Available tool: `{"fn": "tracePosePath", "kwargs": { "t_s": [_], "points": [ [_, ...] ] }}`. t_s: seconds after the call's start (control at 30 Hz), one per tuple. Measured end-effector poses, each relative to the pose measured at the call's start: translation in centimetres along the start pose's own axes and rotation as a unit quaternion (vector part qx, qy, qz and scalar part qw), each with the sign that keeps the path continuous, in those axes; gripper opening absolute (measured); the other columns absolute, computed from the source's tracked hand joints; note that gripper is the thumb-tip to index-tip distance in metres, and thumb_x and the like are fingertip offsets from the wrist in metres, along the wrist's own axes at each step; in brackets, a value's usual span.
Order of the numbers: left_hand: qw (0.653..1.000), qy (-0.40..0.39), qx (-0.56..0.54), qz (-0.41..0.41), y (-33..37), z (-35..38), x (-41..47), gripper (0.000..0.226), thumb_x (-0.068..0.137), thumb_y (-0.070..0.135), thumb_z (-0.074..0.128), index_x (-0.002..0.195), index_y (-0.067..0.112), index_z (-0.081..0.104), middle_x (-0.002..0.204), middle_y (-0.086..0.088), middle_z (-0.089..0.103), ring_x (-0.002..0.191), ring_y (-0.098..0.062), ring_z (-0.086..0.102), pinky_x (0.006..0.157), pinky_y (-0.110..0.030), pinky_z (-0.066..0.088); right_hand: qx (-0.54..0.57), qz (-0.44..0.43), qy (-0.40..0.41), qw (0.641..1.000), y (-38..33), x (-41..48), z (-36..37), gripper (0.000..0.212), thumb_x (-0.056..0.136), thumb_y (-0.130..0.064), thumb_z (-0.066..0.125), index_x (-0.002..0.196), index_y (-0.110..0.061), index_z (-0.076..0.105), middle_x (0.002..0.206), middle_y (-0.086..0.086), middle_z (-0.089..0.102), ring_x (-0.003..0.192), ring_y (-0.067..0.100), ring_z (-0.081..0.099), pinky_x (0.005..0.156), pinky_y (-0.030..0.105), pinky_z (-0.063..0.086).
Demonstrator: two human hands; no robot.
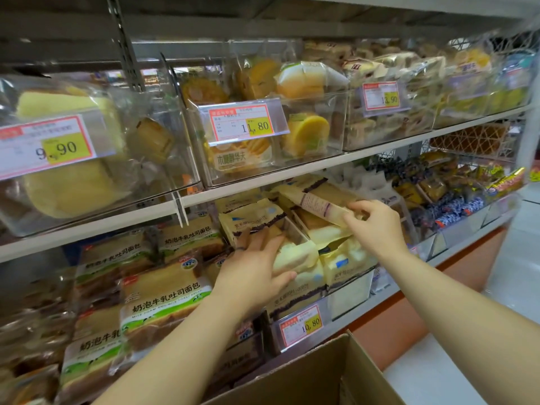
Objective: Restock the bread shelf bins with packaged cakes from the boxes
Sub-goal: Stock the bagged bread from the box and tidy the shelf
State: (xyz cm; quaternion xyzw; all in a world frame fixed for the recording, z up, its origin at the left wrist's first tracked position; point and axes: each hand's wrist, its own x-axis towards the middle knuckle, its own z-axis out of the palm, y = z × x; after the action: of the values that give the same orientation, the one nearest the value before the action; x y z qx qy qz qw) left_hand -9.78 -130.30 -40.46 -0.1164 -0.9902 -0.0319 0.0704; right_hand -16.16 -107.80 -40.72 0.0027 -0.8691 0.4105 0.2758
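Note:
A clear bin (347, 299) on the lower shelf, tagged 10.80, holds several cream-and-brown packaged cakes (344, 264). My left hand (257, 267) lies flat with straight fingers against one upright cake pack (251, 223) at the bin's left side. Pinched in my right hand (371, 223) is the end of another cake pack (318, 200), held tilted above the bin. A brown cardboard box (315, 372) stands open at the bottom, below my arms.
Toast bread loaves (163, 299) fill the lower shelf to the left. Clear bins (315, 124) of cakes with price tags 9.90, 11.80 and 13.90 line the shelf above. Small wrapped snacks (455, 200) fill bins to the right. White floor lies at the right.

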Motion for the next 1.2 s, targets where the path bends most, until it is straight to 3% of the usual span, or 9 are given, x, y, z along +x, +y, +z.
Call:
{"fn": "tracePosePath", "kwargs": {
  "t_s": [0.07, 0.13, 0.27, 0.33, 0.43, 0.53, 0.7, 0.83, 1.2],
  "points": [
    [1.0, 0.01, -0.005, 0.001, 0.0, 0.1, -0.1, 0.066, 0.088, 0.062, 0.047, 0.144, 0.04, 0.02, 0.155, 0.009, 0.016, 0.144, -0.027, 0.017, 0.099, -0.044, 0.043, -0.013, -0.031, 0.017, 0.999, 0.2, 0.1, 0.1, 0.012, 0.084, -0.019, 0.067, 0.089, -0.011, 0.073, 0.093, 0.0, 0.061, 0.092, 0.02, 0.055, 0.074, 0.023, 0.034],
    [1.0, 0.012, -0.009, 0.0, 0.0, 0.2, -0.1, 0.065, 0.088, 0.061, 0.047, 0.144, 0.04, 0.02, 0.155, 0.01, 0.016, 0.143, -0.027, 0.021, 0.099, -0.044, 0.044, -0.041, -0.064, 0.022, 0.997, 0.1, 0.3, 0.4, 0.012, 0.084, -0.02, 0.068, 0.074, -0.013, 0.068, 0.086, -0.002, 0.057, 0.093, 0.024, 0.053, 0.073, 0.027, 0.032],
    [1.0, 0.018, -0.007, 0.002, 0.1, 0.0, 0.0, 0.064, 0.088, 0.06, 0.048, 0.143, 0.038, 0.023, 0.153, 0.006, 0.02, 0.14, -0.026, 0.025, 0.102, -0.043, 0.042, -0.055, -0.156, 0.085, 0.982, -1.3, -0.8, 0.6, 0.022, 0.079, -0.018, 0.069, 0.065, -0.021, 0.054, 0.082, -0.003, 0.058, 0.091, 0.017, 0.044, 0.078, 0.037, 0.041],
    [1.0, 0.021, -0.009, 0.002, 0.2, 0.0, 0.0, 0.064, 0.088, 0.06, 0.048, 0.143, 0.038, 0.023, 0.152, 0.005, 0.02, 0.139, -0.025, 0.026, 0.103, -0.042, 0.04, -0.064, -0.184, 0.074, 0.978, -1.5, -1.6, 1.2, 0.021, 0.077, -0.023, 0.073, 0.063, -0.02, 0.058, 0.08, -0.005, 0.059, 0.093, 0.017, 0.044, 0.085, 0.046, 0.042],
    [1.0, 0.024, -0.016, 0.001, 0.3, -0.1, -0.1, 0.064, 0.088, 0.06, 0.048, 0.144, 0.039, 0.023, 0.153, 0.005, 0.02, 0.135, -0.025, 0.033, 0.101, -0.04, 0.043, -0.086, -0.17, -0.034, 0.981, -1.5, -2.4, 2.0, 0.026, 0.08, -0.047, 0.068, 0.073, -0.023, 0.071, 0.094, -0.008, 0.061, 0.107, 0.017, 0.044, 0.101, 0.047, 0.031],
    [0.999, 0.038, -0.022, 0.009, 0.2, 0.0, -0.3, 0.062, 0.089, 0.059, 0.048, 0.143, 0.039, 0.026, 0.152, 0.006, 0.02, 0.134, -0.024, 0.034, 0.103, -0.04, 0.04, -0.041, -0.174, -0.069, 0.981, -1.5, -2.3, 0.9, 0.044, 0.078, -0.062, 0.049, 0.089, -0.028, 0.075, 0.112, -0.007, 0.061, 0.115, 0.011, 0.038, 0.106, 0.043, 0.026],
    [0.998, 0.054, -0.014, 0.015, 0.3, -0.3, -0.5, 0.061, 0.089, 0.061, 0.046, 0.143, 0.039, 0.027, 0.151, 0.008, 0.019, 0.14, -0.021, 0.022, 0.112, -0.048, 0.028, 0.007, -0.064, -0.116, 0.991, 0.0, -1.8, -0.9, 0.055, 0.086, -0.036, 0.064, 0.137, -0.025, 0.047, 0.147, 0.001, 0.034, 0.137, 0.018, 0.028, 0.107, 0.033, 0.025],
    [0.999, 0.051, -0.017, 0.008, 1.3, -0.5, 0.1, 0.064, 0.088, 0.065, 0.042, 0.145, 0.041, 0.024, 0.149, 0.008, 0.024, 0.143, -0.021, 0.016, 0.114, -0.056, 0.02, 0.076, 0.017, -0.149, 0.986, 1.0, -0.8, -1.2, 0.068, 0.087, -0.035, 0.065, 0.145, -0.021, 0.032, 0.147, -0.001, 0.038, 0.123, 0.013, 0.041, 0.092, 0.028, 0.033],
    [0.996, 0.082, 0.038, -0.004, 2.3, 0.4, 0.6, 0.059, 0.088, 0.069, 0.034, 0.142, 0.046, 0.027, 0.151, 0.018, 0.028, 0.143, -0.015, 0.022, 0.113, -0.06, -0.013, 0.124, 0.039, -0.064, 0.989, 1.9, 0.6, 0.1, 0.06, 0.081, -0.033, 0.073, 0.134, -0.021, 0.048, 0.116, -0.009, 0.049, 0.108, 0.01, 0.047, 0.086, 0.027, 0.038]
  ]
}}
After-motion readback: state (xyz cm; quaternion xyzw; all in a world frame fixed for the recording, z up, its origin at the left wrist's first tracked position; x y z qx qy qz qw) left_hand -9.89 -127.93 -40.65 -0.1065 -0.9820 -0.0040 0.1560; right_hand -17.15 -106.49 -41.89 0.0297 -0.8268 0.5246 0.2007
